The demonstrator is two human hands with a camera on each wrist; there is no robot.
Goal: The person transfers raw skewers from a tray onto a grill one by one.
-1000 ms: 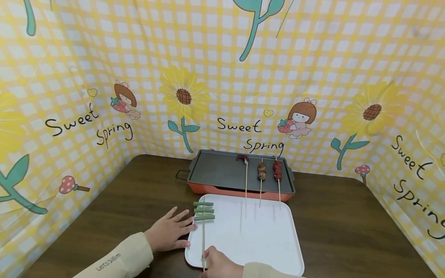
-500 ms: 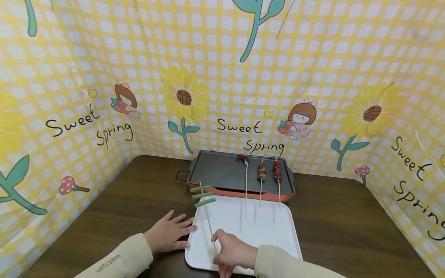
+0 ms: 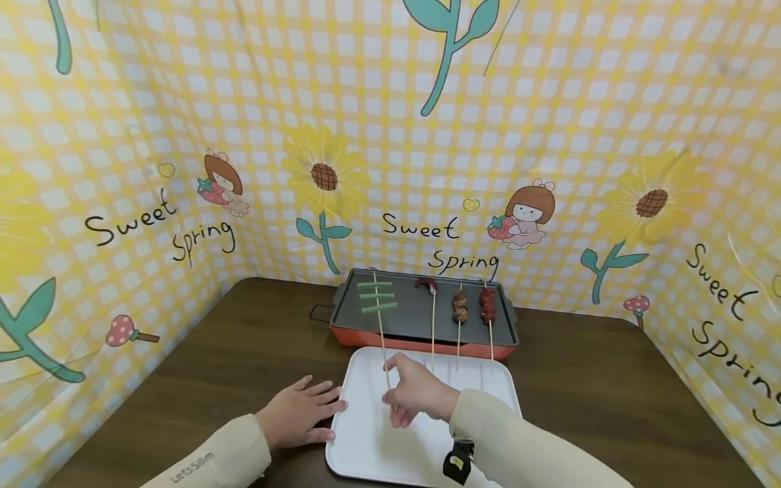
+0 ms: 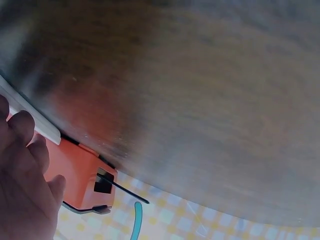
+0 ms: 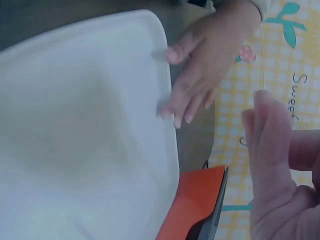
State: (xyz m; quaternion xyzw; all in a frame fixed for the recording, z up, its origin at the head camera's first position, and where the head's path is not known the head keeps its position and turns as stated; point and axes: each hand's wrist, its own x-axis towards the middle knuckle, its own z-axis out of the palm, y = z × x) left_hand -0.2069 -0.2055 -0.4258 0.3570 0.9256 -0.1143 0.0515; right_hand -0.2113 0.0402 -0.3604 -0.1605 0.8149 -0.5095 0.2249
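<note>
My right hand (image 3: pixel 417 392) pinches the lower stick of a green vegetable skewer (image 3: pixel 378 296), which has three short green pieces set crosswise near its tip. Those pieces are over the left part of the dark grill plate (image 3: pixel 403 324), with the stick reaching back across the white tray (image 3: pixel 360 444). The skewer does not show in the right wrist view, where the right hand's curled fingers (image 5: pixel 272 150) appear at the right. With fingers spread, my left hand (image 3: pixel 299 412) lies at the tray's left edge, fingertips at the rim.
Three more skewers rest on the grill's right half: a dark red curled piece (image 3: pixel 426 285), brown meat chunks (image 3: pixel 459 308) and red meat (image 3: pixel 487 305). Their sticks project over the tray. A wire handle (image 3: pixel 320 312) sticks out at the grill's left. Patterned cloth (image 3: pixel 390 169) surrounds the table.
My right hand has lifted the green vegetable skewer off the tray's left side and carried it forward and slightly right, over the grill. The left hand has stayed in place.
</note>
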